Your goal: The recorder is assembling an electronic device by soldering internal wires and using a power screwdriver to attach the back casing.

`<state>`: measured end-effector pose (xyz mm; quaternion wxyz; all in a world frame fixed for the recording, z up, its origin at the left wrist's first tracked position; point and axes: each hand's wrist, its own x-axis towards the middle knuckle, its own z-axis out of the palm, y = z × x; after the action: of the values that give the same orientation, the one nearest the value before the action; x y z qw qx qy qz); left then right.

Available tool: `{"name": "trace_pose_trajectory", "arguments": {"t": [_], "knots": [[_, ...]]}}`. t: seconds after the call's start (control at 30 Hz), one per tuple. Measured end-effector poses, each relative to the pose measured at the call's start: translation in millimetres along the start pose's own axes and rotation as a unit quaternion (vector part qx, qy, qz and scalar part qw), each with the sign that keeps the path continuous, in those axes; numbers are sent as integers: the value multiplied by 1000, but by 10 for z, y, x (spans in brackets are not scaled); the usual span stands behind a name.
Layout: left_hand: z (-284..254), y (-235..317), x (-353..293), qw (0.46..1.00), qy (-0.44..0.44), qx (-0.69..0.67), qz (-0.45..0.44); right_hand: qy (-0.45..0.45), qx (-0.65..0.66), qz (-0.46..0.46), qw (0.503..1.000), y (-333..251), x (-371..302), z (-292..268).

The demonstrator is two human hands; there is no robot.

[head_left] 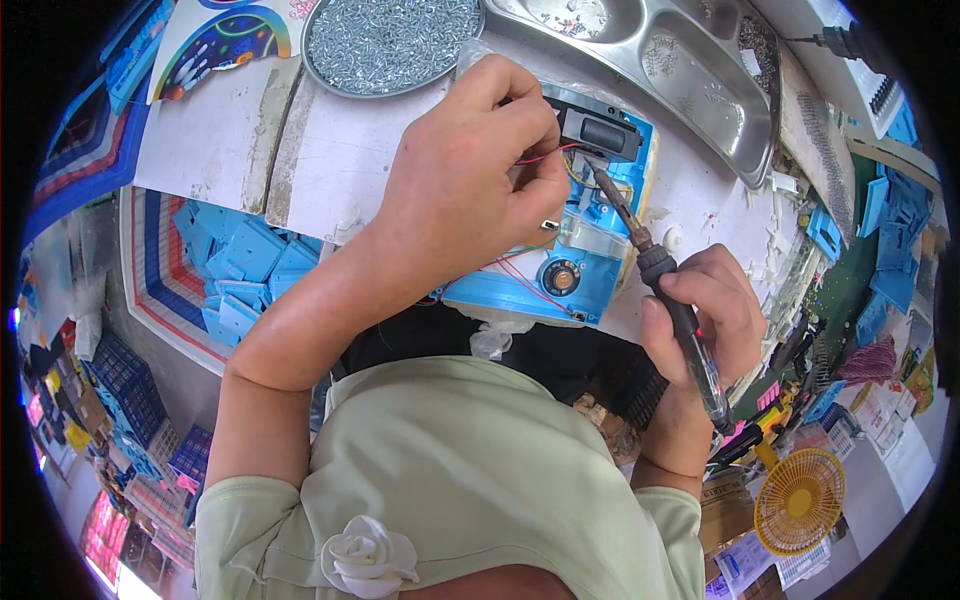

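Observation:
My right hand (722, 310) grips a soldering iron (655, 262) by its dark handle. The iron's tip points up and left, over the wiring inside a blue plastic housing (603, 272). Above that housing, my left hand (465, 165) is closed, with a thin red wire (543, 158) running into its pinched fingertips. A black compartment part (605, 137) sits at the housing's far end, and a small round speaker (560, 277) at its near end. Coloured wires link the parts. My left hand hides the housing's left side.
A round metal dish (390, 45) full of small screws lies beyond my left hand. Behind the housing stands a divided steel tray (700, 85) with small parts. Blue plastic pieces (255, 262) fill a striped container at left. A yellow fan (800, 500) is at lower right.

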<state>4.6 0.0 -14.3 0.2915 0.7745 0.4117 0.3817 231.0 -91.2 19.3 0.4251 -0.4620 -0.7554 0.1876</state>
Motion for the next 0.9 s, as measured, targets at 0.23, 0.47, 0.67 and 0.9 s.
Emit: {"name": "trace_pose_trajectory", "arguments": {"t": [0.23,0.47,0.67,0.9], "knots": [[21,17,5,1000,-1,21,2,-4,-3,17,1000,20,30,31],[19,22,2,1000,2,28,5,3,2,9,1000,24,71,62],[39,29,8,999,8,46,18,-1,7,23,1000,32,67,42],[63,45,-4,997,13,72,22,7,32,65,997,38,30,18]]}}
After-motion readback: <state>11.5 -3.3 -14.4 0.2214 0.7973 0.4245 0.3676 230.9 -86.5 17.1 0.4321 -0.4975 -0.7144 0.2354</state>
